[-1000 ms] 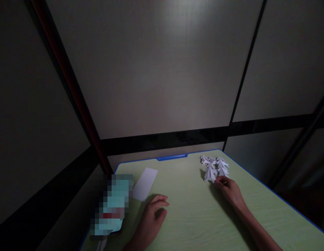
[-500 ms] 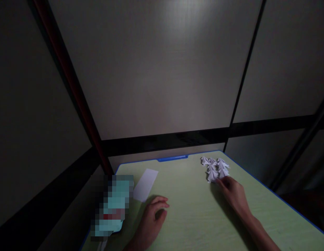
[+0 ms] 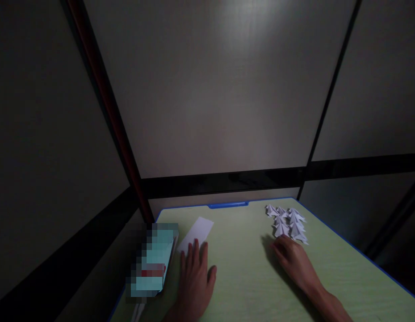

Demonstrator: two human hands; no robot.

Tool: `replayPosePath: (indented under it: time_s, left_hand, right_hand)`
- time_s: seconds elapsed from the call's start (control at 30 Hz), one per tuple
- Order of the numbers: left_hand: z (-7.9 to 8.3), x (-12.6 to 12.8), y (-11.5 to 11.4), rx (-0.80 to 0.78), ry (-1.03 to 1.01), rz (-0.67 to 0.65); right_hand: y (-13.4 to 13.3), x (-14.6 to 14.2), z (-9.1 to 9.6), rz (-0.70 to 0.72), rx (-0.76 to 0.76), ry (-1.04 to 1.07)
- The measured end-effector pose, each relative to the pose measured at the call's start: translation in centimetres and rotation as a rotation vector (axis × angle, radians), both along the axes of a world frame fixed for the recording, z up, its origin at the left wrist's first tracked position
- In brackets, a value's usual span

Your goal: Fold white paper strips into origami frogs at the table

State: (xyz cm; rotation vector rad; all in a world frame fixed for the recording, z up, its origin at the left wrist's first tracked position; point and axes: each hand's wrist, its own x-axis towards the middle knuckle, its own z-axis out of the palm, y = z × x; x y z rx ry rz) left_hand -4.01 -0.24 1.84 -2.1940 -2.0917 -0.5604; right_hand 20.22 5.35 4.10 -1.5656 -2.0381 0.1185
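Observation:
My left hand (image 3: 194, 273) lies flat on the green table (image 3: 247, 264), fingers stretched forward, their tips touching the near end of a white paper strip (image 3: 196, 233). My right hand (image 3: 292, 260) rests palm down just short of a cluster of several small white folded paper pieces (image 3: 288, 221) near the table's far right corner. Its fingers look loosely curled and hold nothing that I can see.
A blurred teal and red packet (image 3: 153, 264) lies at the table's left edge. The table has a blue rim with a blue tab (image 3: 228, 205) at its far edge. Dark partition walls stand close behind and to both sides. The room is dim.
My left hand has slid forward and flattened, reaching the white strip. My right hand has drawn back slightly from the folded pieces. The view has shifted a little.

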Motion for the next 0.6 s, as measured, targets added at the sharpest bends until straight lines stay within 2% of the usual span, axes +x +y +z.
replayPosePath:
  time_s: [0.17, 0.33, 0.43, 0.6]
  left_hand:
    - [-0.3, 0.0, 0.1, 0.019, -0.035, -0.069]
    - [-1.1, -0.4, 0.6, 0.057, 0.107, -0.097]
    - [-0.5, -0.3, 0.6, 0.01, 0.176, -0.075]
    - [0.9, -0.1, 0.5, -0.029, 0.136, -0.042]
  right_hand:
    - [-0.3, -0.8, -0.6, 0.106, -0.053, 0.004]
    - [-0.4, -1.1, -0.9, 0.143, -0.081, 0.029]
    - [-0.5, -1.2, -0.8, 0.156, -0.084, 0.025]
    - [-0.8, -1.3, -0.5, 0.179, -0.098, 0.02]
